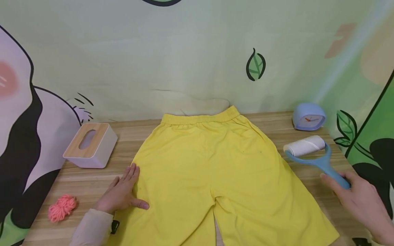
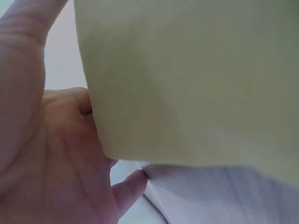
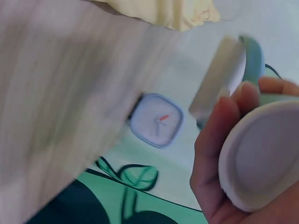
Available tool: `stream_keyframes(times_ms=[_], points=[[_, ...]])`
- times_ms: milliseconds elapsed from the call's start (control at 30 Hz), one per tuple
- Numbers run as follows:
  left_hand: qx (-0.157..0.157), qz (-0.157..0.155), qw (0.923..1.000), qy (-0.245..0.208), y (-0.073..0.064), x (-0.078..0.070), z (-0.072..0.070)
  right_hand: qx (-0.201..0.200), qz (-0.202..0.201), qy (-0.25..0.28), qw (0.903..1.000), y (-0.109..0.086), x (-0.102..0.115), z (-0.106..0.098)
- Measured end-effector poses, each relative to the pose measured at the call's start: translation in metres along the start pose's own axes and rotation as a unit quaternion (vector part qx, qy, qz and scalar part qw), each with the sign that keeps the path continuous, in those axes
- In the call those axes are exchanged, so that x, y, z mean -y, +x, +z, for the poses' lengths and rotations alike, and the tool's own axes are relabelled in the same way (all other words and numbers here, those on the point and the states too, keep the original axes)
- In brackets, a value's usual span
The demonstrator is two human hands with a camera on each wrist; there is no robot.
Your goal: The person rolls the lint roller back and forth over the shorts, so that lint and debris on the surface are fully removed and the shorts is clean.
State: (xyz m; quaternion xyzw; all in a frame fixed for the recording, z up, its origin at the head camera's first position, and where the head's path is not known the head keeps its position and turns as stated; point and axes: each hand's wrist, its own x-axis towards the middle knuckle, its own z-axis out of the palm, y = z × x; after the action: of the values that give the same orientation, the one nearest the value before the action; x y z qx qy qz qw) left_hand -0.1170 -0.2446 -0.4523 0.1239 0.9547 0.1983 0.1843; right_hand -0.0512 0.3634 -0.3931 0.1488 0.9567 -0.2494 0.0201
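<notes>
Yellow shorts (image 1: 184, 164) lie spread on the wooden table with the elastic waistband toward the wall. My left hand (image 1: 121, 191) rests on their left edge, fingers extended and thumb spread over the fabric. In the left wrist view, the cloth (image 2: 187, 84) hides part of the left palm (image 2: 60, 154). At the right, my right hand (image 1: 360, 196) grips the blue handle of a lint roller (image 1: 326, 162). Its white roll (image 1: 304, 146) points away from me, to the right of the shorts. The right wrist view shows curled fingers (image 3: 219, 135) beside a pale round rim close to the camera.
A white tissue box (image 1: 103, 147) with a wooden top stands at the left. Nearer me lies a bundle of pink yarn (image 1: 62, 207). A small blue clock (image 1: 309, 117) stands at the back right corner. Behind the table (image 1: 135, 133) hangs a printed backdrop.
</notes>
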Motion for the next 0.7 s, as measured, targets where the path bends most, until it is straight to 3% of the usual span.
stream_keyframes(times_ms=[200,700], points=[[0.003,-0.004,1.0000,0.000,0.000,0.001,0.000,-0.033,-0.011,0.015,0.9993,0.014,-0.012,0.012],[0.005,-0.008,1.0000,0.001,0.000,0.000,0.000,0.002,-0.006,0.032,0.9995,0.034,-0.039,0.031]])
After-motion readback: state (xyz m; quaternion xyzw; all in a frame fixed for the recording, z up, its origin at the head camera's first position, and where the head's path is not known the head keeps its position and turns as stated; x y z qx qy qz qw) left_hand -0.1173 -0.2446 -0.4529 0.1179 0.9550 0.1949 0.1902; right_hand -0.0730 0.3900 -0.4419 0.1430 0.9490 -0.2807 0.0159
